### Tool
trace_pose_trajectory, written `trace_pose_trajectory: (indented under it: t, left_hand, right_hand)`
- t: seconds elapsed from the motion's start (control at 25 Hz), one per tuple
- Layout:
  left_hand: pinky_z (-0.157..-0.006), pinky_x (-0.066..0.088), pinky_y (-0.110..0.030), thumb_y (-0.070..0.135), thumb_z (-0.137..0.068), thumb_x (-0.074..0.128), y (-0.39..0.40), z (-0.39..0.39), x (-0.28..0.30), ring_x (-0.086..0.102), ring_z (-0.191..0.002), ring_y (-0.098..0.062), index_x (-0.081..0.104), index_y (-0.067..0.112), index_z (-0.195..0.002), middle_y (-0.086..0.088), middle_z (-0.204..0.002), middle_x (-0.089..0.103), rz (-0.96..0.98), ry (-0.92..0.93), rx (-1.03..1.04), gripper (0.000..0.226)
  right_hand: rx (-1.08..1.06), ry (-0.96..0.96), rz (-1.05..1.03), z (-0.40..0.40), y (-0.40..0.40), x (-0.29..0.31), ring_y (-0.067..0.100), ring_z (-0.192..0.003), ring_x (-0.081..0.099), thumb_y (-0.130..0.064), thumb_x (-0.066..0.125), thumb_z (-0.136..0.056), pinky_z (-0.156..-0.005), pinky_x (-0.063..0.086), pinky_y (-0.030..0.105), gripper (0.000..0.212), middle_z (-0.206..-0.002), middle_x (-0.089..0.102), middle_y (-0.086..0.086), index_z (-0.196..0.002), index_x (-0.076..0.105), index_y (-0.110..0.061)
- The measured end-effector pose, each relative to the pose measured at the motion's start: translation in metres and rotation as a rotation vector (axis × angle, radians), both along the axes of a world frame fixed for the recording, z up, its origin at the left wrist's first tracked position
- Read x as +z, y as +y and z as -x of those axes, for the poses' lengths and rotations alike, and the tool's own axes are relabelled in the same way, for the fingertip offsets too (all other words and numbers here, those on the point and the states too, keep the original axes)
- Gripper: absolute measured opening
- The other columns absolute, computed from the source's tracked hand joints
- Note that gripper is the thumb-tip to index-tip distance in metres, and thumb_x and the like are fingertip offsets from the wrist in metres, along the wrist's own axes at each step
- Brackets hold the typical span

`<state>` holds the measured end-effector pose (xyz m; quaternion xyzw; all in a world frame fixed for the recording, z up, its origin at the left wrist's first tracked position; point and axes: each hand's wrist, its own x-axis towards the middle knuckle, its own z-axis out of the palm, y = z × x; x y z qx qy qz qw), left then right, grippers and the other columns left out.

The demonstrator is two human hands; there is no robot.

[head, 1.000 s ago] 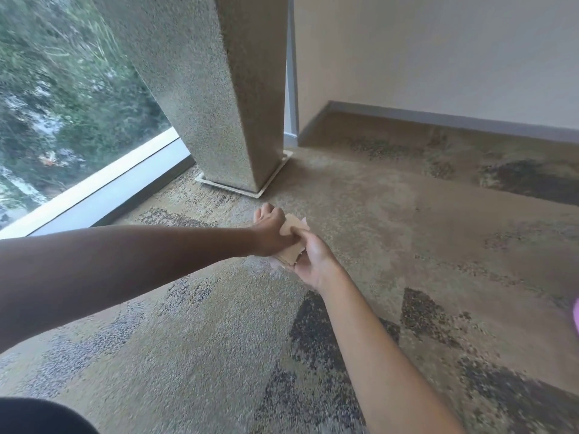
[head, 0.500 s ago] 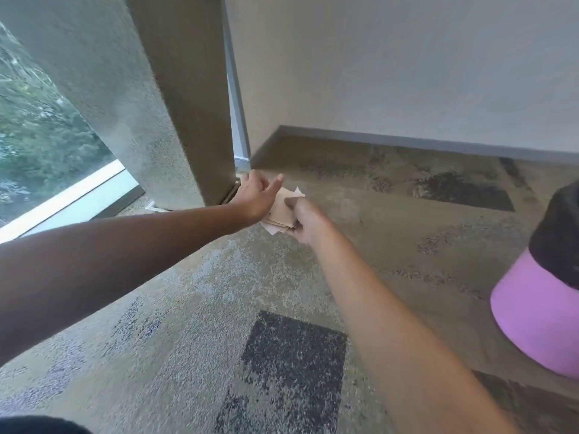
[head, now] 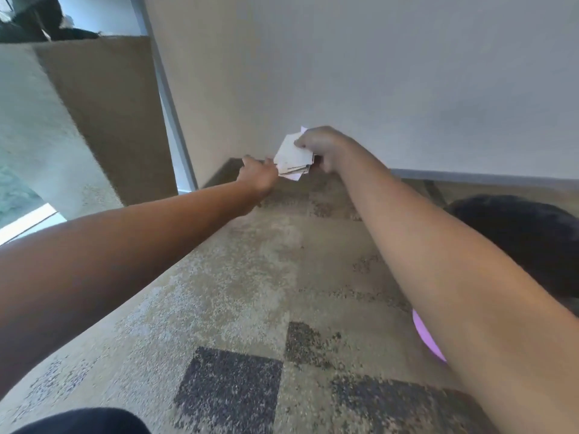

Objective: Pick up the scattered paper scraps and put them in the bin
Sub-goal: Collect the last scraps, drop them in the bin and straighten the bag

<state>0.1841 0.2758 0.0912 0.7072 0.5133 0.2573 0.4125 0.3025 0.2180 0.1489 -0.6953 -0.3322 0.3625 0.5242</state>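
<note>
We saw both bare arms stretched out forward. The right hand (head: 319, 148) was raised with its knuckles up, fingers curled over and clamping the stack of pale, square-cut paper scraps (head: 293, 159), which hung below and to the left of that grip, fanned slightly. The left hand (head: 258, 177) sat just left of and lower than the stack, fingertips at the stack's lower left edge; whether those fingers pinched the paper or only touched it we could not tell.

The bin, a pink plastic tub with a black liner (head: 513, 242), lay below and to the right of the grip, mostly hidden behind the right forearm. The patterned beige and dark carpet (head: 250, 292) was under both arms, the plain pale wall (head: 376, 73) behind the stack.

Against half a second ago: the hands and stack had risen from in front of the carpet to in front of the wall, the view had swung right, and the bin had come nearer under the right arm. The speckled column (head: 94, 120) had slid further left.
</note>
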Motion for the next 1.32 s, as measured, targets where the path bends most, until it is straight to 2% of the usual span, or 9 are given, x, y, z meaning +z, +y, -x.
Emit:
trace_pose_trajectory:
  t: [0.12, 0.24, 0.36, 0.48, 0.64, 0.8, 0.92, 1.04, 1.32]
  left_hand:
    - [-0.07, 0.054, -0.039, 0.045, -0.101, 0.027, -0.031, -0.038, 0.013, 0.058, -0.112, -0.036, 0.02, 0.005, -0.144, -0.019, -0.133, 0.049, 0.005, -0.001, -0.068, 0.059]
    - [-0.077, 0.055, -0.041, 0.048, -0.101, 0.026, -0.056, -0.072, 0.023, 0.055, -0.118, -0.037, 0.016, 0.005, -0.147, -0.021, -0.139, 0.045, 0.014, 0.012, -0.121, 0.063]
    - [-0.065, 0.054, -0.036, 0.048, -0.101, 0.027, -0.086, -0.109, 0.033, 0.061, -0.102, -0.031, 0.021, 0.004, -0.143, -0.02, -0.129, 0.05, 0.015, -0.003, -0.169, 0.061]
    - [-0.075, 0.056, -0.042, 0.047, -0.102, 0.027, -0.125, -0.145, 0.035, 0.059, -0.086, -0.023, 0.02, 0.002, -0.143, -0.016, -0.114, 0.055, 0.041, -0.018, -0.254, 0.061]
    - [-0.084, 0.055, -0.041, 0.045, -0.102, 0.028, -0.17, -0.184, 0.032, 0.058, -0.107, -0.027, 0.014, 0.002, -0.147, -0.019, -0.136, 0.046, 0.07, -0.03, -0.366, 0.064]
    - [-0.076, 0.051, -0.036, 0.037, -0.104, 0.03, -0.214, -0.213, 0.022, 0.058, -0.109, -0.033, 0.035, -0.011, -0.126, -0.023, -0.117, 0.053, 0.098, 0.026, -0.487, 0.053]
    - [-0.075, 0.055, -0.039, 0.044, -0.102, 0.03, -0.231, -0.225, 0.011, 0.055, -0.118, -0.034, 0.021, 0.003, -0.143, -0.017, -0.138, 0.045, 0.117, 0.066, -0.482, 0.059]
    - [-0.072, 0.056, -0.038, 0.045, -0.102, 0.03, -0.242, -0.23, 0.0, 0.056, -0.116, -0.032, 0.021, 0.006, -0.143, -0.015, -0.139, 0.045, 0.099, 0.116, -0.494, 0.058]
    - [-0.076, 0.055, -0.041, 0.041, -0.103, 0.031, -0.238, -0.223, -0.001, 0.061, -0.093, -0.026, 0.04, 0.007, -0.118, -0.01, -0.101, 0.056, -0.039, 0.091, -0.514, 0.038]
  right_hand:
    - [-0.009, -0.046, 0.031, -0.043, -0.032, 0.038, 0.028, -0.096, 0.064, -0.006, 0.046, -0.099, -0.084, 0.055, 0.04, 0.023, -0.109, 0.062, 0.015, -0.121, 0.052, -0.004]
    - [0.008, -0.103, 0.111, -0.086, -0.064, 0.06, 0.027, -0.108, 0.064, -0.007, 0.047, -0.1, -0.091, 0.054, 0.04, 0.031, -0.117, 0.061, 0.014, -0.131, 0.048, -0.003]
    - [0.062, -0.155, 0.212, -0.123, -0.104, 0.076, 0.025, -0.108, 0.062, -0.006, 0.046, -0.101, -0.096, 0.051, 0.04, 0.03, -0.123, 0.061, 0.01, -0.132, 0.046, -0.003]
    - [0.083, -0.239, 0.325, -0.155, -0.148, 0.08, 0.026, -0.102, 0.061, -0.007, 0.05, -0.1, -0.09, 0.051, 0.039, 0.022, -0.106, 0.064, 0.009, -0.123, 0.048, -0.004]
    - [0.121, -0.247, 0.49, -0.189, -0.195, 0.063, 0.028, -0.098, 0.065, -0.007, 0.053, -0.099, -0.088, 0.053, 0.043, 0.023, -0.104, 0.066, 0.013, -0.121, 0.051, 0.0]
    - [0.073, -0.272, 0.621, -0.219, -0.231, 0.038, 0.033, -0.11, 0.063, -0.007, 0.056, -0.097, -0.1, 0.047, 0.052, 0.03, -0.121, 0.064, 0.018, -0.124, 0.052, 0.003]
    - [0.056, -0.277, 0.729, -0.232, -0.246, 0.015, 0.033, -0.115, 0.062, -0.006, 0.06, -0.095, -0.1, 0.048, 0.048, 0.035, -0.124, 0.065, 0.018, -0.128, 0.053, 0.004]
    - [0.092, -0.274, 0.841, -0.237, -0.255, -0.005, 0.031, -0.118, 0.061, -0.007, 0.062, -0.093, -0.098, 0.05, 0.044, 0.038, -0.126, 0.064, 0.016, -0.129, 0.054, 0.002]
    - [0.065, -0.416, 0.952, -0.239, -0.26, -0.019, 0.02, -0.115, 0.058, -0.023, 0.061, -0.096, -0.088, 0.052, 0.036, 0.04, -0.133, 0.058, 0.001, -0.133, 0.055, -0.008]
